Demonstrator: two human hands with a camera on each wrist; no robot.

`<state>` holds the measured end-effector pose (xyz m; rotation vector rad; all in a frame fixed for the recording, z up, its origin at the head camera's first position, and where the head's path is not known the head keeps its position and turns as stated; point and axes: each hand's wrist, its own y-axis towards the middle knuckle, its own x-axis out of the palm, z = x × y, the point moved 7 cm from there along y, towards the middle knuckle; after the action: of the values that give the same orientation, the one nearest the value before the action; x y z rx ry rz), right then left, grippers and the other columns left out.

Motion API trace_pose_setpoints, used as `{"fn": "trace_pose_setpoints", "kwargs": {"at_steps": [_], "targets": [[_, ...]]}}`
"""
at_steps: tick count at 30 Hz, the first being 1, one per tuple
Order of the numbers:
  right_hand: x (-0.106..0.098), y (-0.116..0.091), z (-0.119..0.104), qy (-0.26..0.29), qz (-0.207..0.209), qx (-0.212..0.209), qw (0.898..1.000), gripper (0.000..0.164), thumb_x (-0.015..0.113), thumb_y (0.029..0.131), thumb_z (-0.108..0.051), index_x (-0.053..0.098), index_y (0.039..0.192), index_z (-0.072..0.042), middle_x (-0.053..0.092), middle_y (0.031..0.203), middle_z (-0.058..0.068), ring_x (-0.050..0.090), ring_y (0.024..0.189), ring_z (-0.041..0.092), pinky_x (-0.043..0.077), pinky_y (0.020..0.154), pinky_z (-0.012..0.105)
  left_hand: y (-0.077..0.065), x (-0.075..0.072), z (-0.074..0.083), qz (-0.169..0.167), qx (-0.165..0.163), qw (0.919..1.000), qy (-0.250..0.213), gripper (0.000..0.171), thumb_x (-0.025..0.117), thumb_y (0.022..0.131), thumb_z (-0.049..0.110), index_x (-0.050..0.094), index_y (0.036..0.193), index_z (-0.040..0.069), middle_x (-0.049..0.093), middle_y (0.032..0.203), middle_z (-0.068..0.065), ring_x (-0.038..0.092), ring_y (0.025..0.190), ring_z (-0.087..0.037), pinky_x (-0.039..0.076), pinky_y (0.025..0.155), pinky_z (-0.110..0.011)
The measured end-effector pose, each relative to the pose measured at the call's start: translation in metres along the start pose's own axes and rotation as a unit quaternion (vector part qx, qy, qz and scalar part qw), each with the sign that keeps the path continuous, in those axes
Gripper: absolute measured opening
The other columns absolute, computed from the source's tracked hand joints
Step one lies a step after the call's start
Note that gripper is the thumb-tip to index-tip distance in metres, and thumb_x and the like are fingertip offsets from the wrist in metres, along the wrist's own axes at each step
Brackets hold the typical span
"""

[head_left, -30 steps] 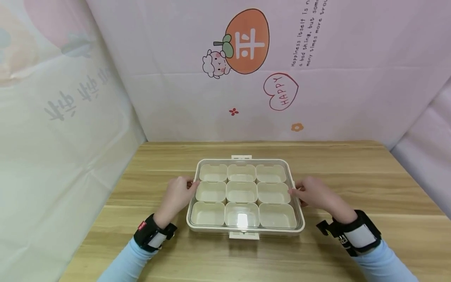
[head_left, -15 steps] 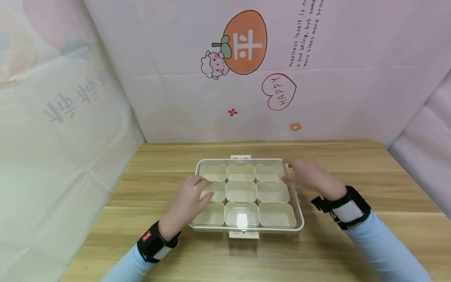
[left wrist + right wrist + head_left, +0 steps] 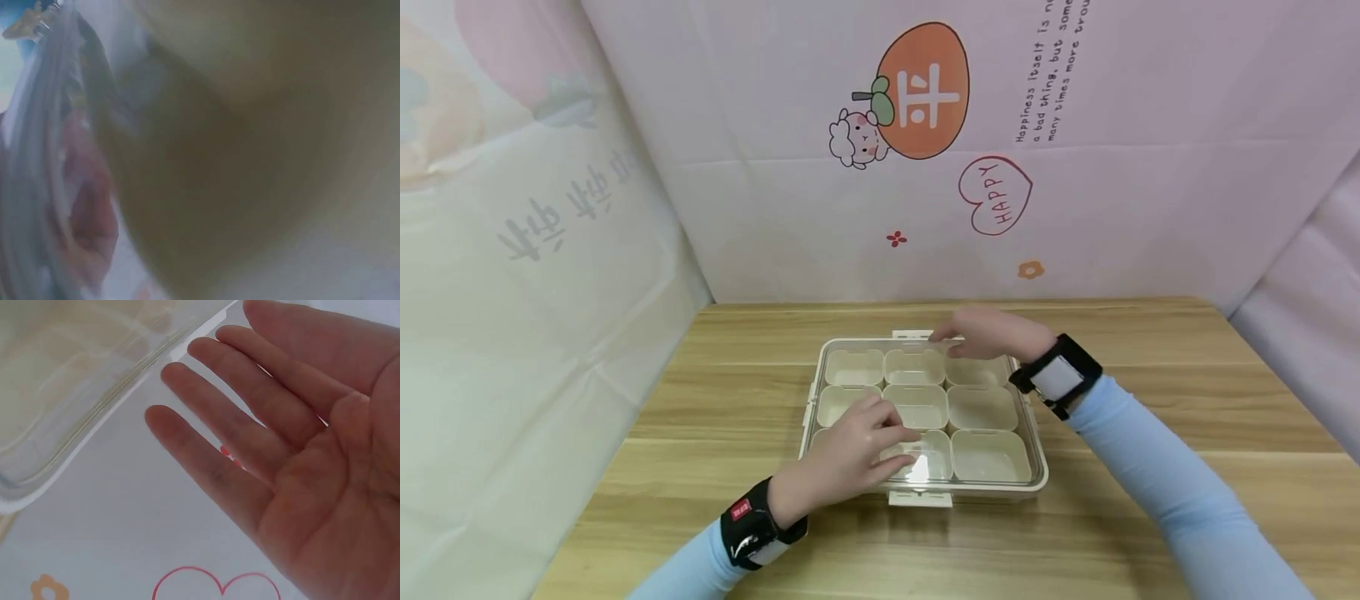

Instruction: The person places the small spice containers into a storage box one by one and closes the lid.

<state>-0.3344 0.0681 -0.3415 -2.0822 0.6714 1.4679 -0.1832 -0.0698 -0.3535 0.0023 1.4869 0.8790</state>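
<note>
A clear-lidded storage box (image 3: 1033, 450) with cream compartments in rows of three sits on the wooden table. White latches stick out from its near side, the front latch (image 3: 920, 499), and from its far side, the back latch (image 3: 912, 335). My left hand (image 3: 857, 446) is over the lid's near left part, its fingers loosely bent and pointing right above the front latch. At the far edge, my right hand (image 3: 988, 332) reaches left with fingertips beside the back latch. The right wrist view shows that hand's fingers (image 3: 212, 419) extended, close to the box rim. The left wrist view is dark and blurred.
The wooden table (image 3: 715, 375) extends around the box. A white printed cloth (image 3: 790, 225) with cartoon drawings hangs behind it, and pale cloth (image 3: 550, 350) also borders the left side.
Both hands have left the box's left and right sides. The left hand has moved right toward the near edge, the right hand up and left to the far edge. The box stays in place.
</note>
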Motion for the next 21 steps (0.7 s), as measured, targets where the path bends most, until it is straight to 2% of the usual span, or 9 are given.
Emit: {"fn": "trace_pose_setpoints", "kwargs": {"at_steps": [3,9,14,18,21], "targets": [[-0.001,0.012,-0.002,-0.002,-0.009,-0.003,1.0,0.034,0.064,0.087,-0.008,0.063,0.121,-0.004,0.065,0.12,0.013,0.06,0.113,0.03,0.048,0.094,0.043,0.003,0.007,0.007,-0.025,0.017,0.9995,0.004,0.023,0.071,0.083,0.03,0.072,0.102,0.017,0.054,0.085,0.007,0.044,0.083,-0.009,0.037,0.075,-0.021],[0.0,0.028,-0.002,-0.015,-0.031,0.001,0.999,0.035,0.064,0.087,-0.007,0.063,0.122,-0.004,0.065,0.121,0.012,0.06,0.112,0.03,0.048,0.094,0.042,0.003,0.015,0.014,-0.071,0.032,0.9969,0.009,0.03,0.069,0.084,0.038,0.07,0.106,0.019,0.052,0.086,0.008,0.044,0.084,-0.008,0.036,0.077,-0.02],[-0.002,0.035,0.001,-0.008,-0.043,-0.004,0.999,0.034,0.063,0.086,-0.006,0.064,0.12,-0.005,0.065,0.12,0.013,0.061,0.11,0.031,0.048,0.094,0.042,0.003,0.019,0.016,-0.092,0.047,0.9944,0.022,0.036,0.07,0.082,0.042,0.069,0.111,0.02,0.051,0.086,0.008,0.045,0.084,-0.008,0.037,0.077,-0.02],[0.002,0.042,0.006,-0.004,-0.061,-0.011,0.998,0.029,0.062,0.088,-0.01,0.066,0.117,-0.007,0.067,0.117,0.01,0.063,0.108,0.028,0.049,0.093,0.041,0.003,0.021,0.015,-0.118,0.04,0.9922,0.004,0.041,0.07,0.082,0.043,0.067,0.116,0.02,0.049,0.085,0.009,0.045,0.083,-0.006,0.037,0.076,-0.018],[0.008,0.048,0.009,0.002,-0.083,-0.01,0.997,0.025,0.06,0.09,-0.014,0.067,0.113,-0.007,0.067,0.115,0.009,0.062,0.109,0.027,0.049,0.093,0.041,0.004,0.024,0.015,-0.136,0.033,0.9901,-0.009,0.051,0.073,0.077,0.047,0.067,0.118,0.019,0.046,0.083,0.008,0.043,0.08,-0.006,0.035,0.073,-0.015]]}}
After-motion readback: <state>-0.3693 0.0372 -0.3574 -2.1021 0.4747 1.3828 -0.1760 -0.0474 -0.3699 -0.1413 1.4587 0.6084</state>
